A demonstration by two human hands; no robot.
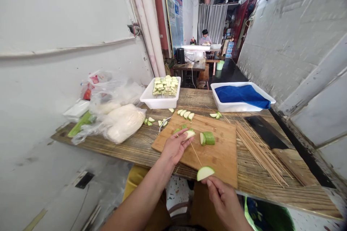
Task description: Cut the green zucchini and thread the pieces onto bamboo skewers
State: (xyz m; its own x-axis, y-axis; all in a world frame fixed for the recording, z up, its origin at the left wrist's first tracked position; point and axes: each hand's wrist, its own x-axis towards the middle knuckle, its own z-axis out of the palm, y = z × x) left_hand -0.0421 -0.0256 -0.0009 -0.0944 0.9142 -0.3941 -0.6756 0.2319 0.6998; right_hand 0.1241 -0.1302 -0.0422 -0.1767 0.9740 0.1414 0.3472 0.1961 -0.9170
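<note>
My left hand [175, 148] is closed around a pale half-round zucchini slice [190, 134] above the cutting board [223, 158]. Below it, near the table's front edge, my right hand [223, 196] pinches the lower end of a thin bamboo skewer [195, 153]. A green-rimmed zucchini slice [205, 173] sits on that skewer just above my right fingertips. The skewer's upper end reaches to my left fingers; whether it enters the slice there is unclear. A cut zucchini chunk [209, 138] lies on the board, and a row of slices [185, 114] rests near its back edge.
A white tray [159, 104] holds skewered slices; another white tray [230, 107] contains blue cloth [241, 95]. Loose skewers [258, 153] and a cleaver [268, 133] lie at right. Plastic bags [121, 122] fill the left. A person [205, 38] sits in the background.
</note>
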